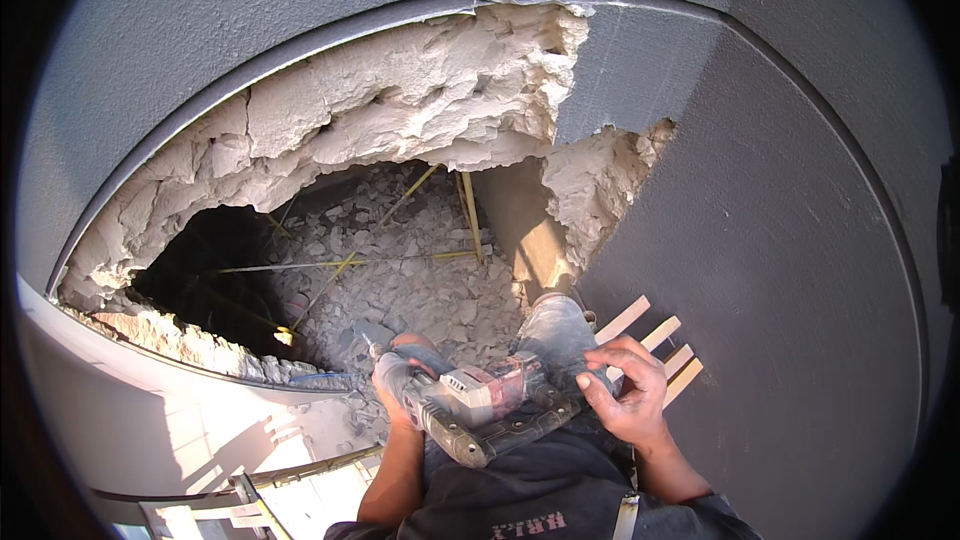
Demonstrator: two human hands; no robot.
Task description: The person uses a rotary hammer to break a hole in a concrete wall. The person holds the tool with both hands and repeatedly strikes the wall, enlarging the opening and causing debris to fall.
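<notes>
My left hand [396, 387] is closed round the front part of a dusty rotary hammer [482, 392], just behind its chuck. The tool lies across my lap, its pale and reddish body coated in dust. Its dark handle [525, 425] faces me, and the nose points to the far left, toward the opening. Beside my right knee hovers my right hand [637, 390], fingers curled, thumb and forefinger slightly apart, with nothing visible between them. That hand is off the tool. Several pale wooden slats [657, 333] stick out just beyond it.
A jagged hole breaks through the grey plastered wall [770, 210], edged by rough pale masonry [400, 105]. Broken rubble [400, 290] fills the space behind it, crossed by thin yellowish strips [469, 215]. At the lower left are a pale curved surface [120, 390] and a ladder-like frame [255, 505].
</notes>
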